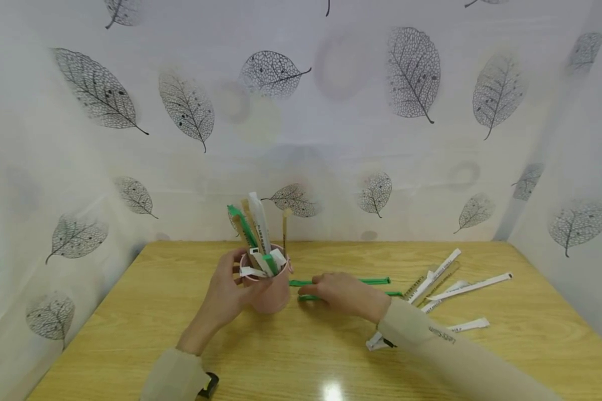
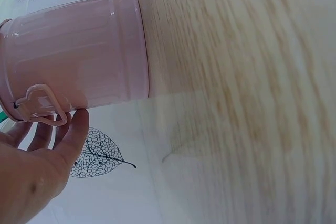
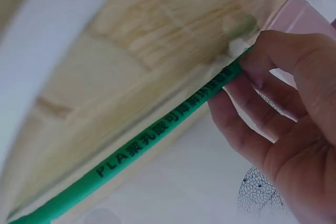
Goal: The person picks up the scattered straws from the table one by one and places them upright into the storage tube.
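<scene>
A pink metal bucket (image 1: 271, 298) stands on the table, holding several paper-wrapped straws (image 1: 262, 223) in white, brown and green. My left hand (image 1: 227, 298) grips its left side near the rim, with the thumb in front and the fingers behind. In the left wrist view, a wire handle (image 2: 50, 103) hangs against the bucket wall beside those fingers. Just right of the bucket, my right hand (image 1: 348, 295) pinches the end of a green wrapped straw (image 3: 157, 135) with dark lettering. Another green wrapped straw (image 1: 376, 280) lies behind that hand, partly hidden by it.
Several white and brown wrapped straws (image 1: 469, 287) lie scattered at the right of the wooden table (image 1: 301, 345), some under the right forearm. A leaf-patterned sheet (image 1: 331, 139) hangs behind the table and along both sides.
</scene>
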A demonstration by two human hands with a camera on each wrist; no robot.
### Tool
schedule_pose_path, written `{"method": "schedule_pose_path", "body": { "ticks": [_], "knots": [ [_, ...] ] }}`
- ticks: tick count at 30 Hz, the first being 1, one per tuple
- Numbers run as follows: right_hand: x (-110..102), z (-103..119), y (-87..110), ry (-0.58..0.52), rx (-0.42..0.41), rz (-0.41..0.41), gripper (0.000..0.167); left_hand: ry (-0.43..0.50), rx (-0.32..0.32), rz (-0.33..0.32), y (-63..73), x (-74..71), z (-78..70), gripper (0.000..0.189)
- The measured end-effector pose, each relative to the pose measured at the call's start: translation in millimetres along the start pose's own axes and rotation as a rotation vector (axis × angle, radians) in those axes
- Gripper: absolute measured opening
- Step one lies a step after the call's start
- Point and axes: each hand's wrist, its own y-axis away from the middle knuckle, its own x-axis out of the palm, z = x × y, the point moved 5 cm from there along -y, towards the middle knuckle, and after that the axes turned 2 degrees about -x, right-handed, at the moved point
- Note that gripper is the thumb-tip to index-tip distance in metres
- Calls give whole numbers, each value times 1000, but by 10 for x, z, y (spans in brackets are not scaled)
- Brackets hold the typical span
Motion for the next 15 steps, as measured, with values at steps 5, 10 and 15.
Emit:
{"method": "schedule_pose_path", "body": {
  "ticks": [5,10,15],
  "knots": [
    [-76,6,41,2,-1,-26,62,-1,5,-5,-3,-7,-5,80],
    [-151,-8,80,-42,-17,-75,63,2,10,-6,5,-2,-6,79],
    [-293,-65,138,-76,-34,-174,53,0,13,-6,11,6,-20,79]
  ]
}}
